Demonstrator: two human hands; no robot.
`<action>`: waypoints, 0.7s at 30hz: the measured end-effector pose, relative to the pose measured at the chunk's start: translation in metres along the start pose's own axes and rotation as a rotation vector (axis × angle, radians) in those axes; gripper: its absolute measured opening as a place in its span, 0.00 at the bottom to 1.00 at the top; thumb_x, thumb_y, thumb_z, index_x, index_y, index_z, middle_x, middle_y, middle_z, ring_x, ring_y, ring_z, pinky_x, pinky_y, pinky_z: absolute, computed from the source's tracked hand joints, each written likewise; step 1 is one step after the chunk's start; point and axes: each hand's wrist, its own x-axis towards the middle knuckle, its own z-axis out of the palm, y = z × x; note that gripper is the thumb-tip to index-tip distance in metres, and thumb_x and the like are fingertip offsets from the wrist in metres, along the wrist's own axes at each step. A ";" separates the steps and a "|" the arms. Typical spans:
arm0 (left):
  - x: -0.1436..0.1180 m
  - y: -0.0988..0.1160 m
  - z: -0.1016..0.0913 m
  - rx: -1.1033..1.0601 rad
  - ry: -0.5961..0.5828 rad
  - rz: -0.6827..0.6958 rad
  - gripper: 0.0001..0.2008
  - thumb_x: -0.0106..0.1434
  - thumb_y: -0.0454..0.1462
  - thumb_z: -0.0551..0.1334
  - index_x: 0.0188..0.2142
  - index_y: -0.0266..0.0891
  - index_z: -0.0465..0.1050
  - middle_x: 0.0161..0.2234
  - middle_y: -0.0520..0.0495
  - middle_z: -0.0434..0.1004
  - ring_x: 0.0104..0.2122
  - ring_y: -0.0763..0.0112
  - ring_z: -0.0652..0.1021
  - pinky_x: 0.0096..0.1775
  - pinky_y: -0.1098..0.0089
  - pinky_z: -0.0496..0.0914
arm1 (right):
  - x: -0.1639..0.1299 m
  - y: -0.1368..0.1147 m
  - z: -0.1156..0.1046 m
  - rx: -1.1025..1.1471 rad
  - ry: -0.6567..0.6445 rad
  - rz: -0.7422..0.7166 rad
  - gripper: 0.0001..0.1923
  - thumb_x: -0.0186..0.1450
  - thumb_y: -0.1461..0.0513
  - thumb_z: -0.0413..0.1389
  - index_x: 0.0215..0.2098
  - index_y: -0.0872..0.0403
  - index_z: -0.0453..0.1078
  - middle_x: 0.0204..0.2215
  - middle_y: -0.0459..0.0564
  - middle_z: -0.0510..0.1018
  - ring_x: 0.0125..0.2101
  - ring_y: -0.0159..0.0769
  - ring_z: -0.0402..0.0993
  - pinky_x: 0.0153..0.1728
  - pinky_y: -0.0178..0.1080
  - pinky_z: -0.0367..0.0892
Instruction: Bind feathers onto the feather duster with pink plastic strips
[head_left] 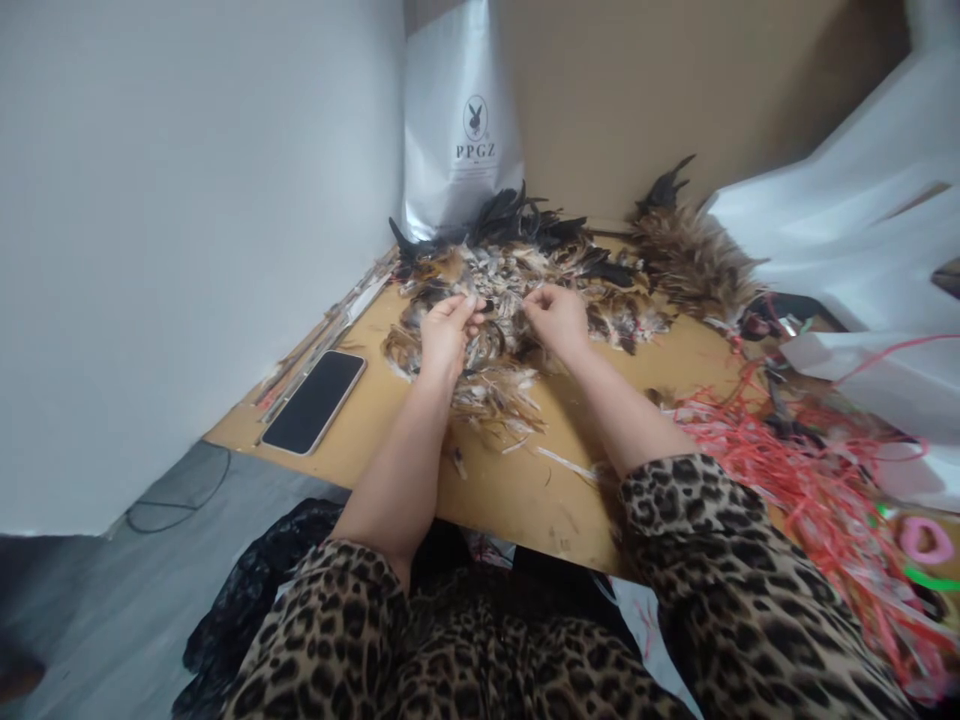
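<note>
A pile of loose brown, white and black feathers point(510, 265) spreads over the tan table point(570, 520). Above its near side, my left hand point(448, 330) is closed in a pinch, with a small dark feather point(487, 306) at its fingertips. My right hand point(559, 318) faces it a short way off, thumb and fingers pressed together over the feathers. Whatever sits between those right fingertips is too small to make out. Closer to me, a tuft of brownish feathers point(502, 395) lies below the hands.
A phone point(315, 402) lies at the table's left, beside thin sticks point(322, 335). A silver-white bag point(461, 130) stands behind the pile. At right are a brown feather bundle point(690, 250), tangled red strings point(795, 480) and white bags point(840, 210). A wall point(187, 230) borders the left.
</note>
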 end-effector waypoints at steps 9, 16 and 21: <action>-0.002 -0.005 0.002 0.051 -0.049 -0.069 0.06 0.52 0.34 0.67 0.28 0.35 0.70 0.26 0.50 0.78 0.20 0.83 0.72 0.21 0.81 0.60 | 0.024 -0.015 0.016 -0.285 -0.169 0.139 0.19 0.56 0.50 0.55 0.25 0.57 0.74 0.28 0.61 0.77 0.34 0.45 0.73 0.35 0.40 0.65; 0.000 -0.008 0.000 0.063 -0.094 -0.078 0.07 0.52 0.34 0.67 0.28 0.34 0.70 0.26 0.50 0.77 0.20 0.83 0.72 0.21 0.81 0.60 | 0.015 -0.006 -0.008 -0.013 -0.333 0.115 0.07 0.52 0.62 0.58 0.20 0.58 0.72 0.17 0.51 0.73 0.23 0.35 0.69 0.28 0.35 0.62; -0.004 -0.009 0.003 0.104 -0.126 -0.122 0.07 0.52 0.34 0.67 0.28 0.33 0.71 0.26 0.50 0.77 0.20 0.84 0.72 0.21 0.82 0.61 | -0.014 0.014 -0.032 0.605 -0.407 0.274 0.10 0.46 0.59 0.63 0.22 0.58 0.71 0.16 0.44 0.71 0.17 0.24 0.61 0.21 0.30 0.57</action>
